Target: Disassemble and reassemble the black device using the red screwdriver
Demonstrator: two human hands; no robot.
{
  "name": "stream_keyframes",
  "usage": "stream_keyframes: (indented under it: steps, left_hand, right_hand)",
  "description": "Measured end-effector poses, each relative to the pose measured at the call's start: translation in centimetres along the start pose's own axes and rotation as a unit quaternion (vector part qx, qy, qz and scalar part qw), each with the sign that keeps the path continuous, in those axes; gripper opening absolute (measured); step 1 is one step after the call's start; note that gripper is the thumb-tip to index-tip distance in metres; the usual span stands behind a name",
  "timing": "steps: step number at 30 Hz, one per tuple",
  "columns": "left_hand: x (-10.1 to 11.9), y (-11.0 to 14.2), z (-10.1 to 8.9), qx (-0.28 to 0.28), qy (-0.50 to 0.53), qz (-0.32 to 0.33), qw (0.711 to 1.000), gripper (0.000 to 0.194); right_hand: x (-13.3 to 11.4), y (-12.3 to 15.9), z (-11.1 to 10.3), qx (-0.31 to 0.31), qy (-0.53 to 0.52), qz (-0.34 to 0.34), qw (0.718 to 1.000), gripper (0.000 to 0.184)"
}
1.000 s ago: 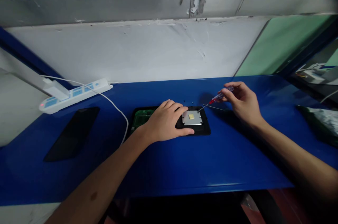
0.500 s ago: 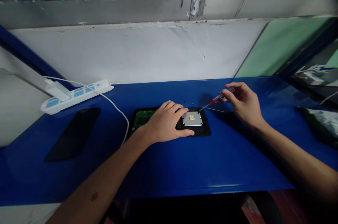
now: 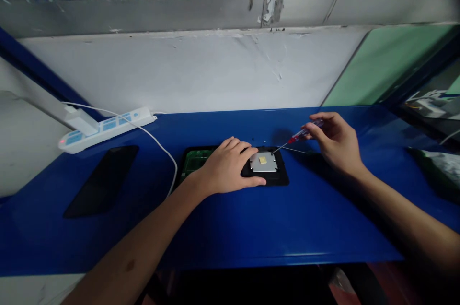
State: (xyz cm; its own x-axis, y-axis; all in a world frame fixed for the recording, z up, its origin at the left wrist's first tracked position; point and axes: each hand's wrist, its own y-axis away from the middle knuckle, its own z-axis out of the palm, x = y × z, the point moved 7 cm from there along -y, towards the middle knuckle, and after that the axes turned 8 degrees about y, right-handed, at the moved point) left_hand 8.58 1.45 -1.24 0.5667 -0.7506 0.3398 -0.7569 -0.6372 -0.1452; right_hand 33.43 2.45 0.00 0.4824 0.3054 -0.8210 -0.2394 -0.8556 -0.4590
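Near the middle of the blue table, a black electronic device casing [image 3: 283,176] lies flat with its inside showing. A green circuit board [image 3: 194,161] fills its left part. On its right part sits a silver metal plate [image 3: 269,167] with a small yellowish square pad [image 3: 262,160]. My left hand [image 3: 230,166] spans the casing, fingers over the far side and thumb along the near edge, hiding the middle. My right hand [image 3: 336,139] grips a screwdriver [image 3: 302,133] with a clear and red handle. Its tip meets the plate's far right corner, slanting down from the right.
A white power strip [image 3: 108,128] with a plugged-in charger [image 3: 82,120] stands at the back left, its white cable [image 3: 158,144] running to the casing. A dark phone-like slab [image 3: 102,182] lies left. Tiny dark bits [image 3: 253,139] lie behind the casing. A green-and-white bag [image 3: 440,170] lies far right.
The whole view has shifted slightly. Both hands keep their places, and the screwdriver tip stays at the plate's far right corner. No other clear change shows.
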Motion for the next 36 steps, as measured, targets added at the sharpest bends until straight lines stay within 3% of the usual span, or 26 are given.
stream_keyframes:
  steps: [18,30,36]
  left_hand:
    - [-0.2,0.1,0.2,0.009,0.008,0.014,1.0,0.074]
    - [-0.2,0.1,0.2,0.007,0.009,0.01,1.0,0.074]
    - [-0.2,0.2,0.3,0.01,-0.001,0.014,1.0,0.079]
  right_hand:
    - [-2.7,1.2,0.1,-0.015,0.061,-0.068,0.996,0.03]
    - [-4.7,1.4,1.0,-0.072,0.092,-0.145,0.983,0.033]
    - [-6.5,0.3,3.4,-0.142,0.098,-0.181,0.968,0.042]
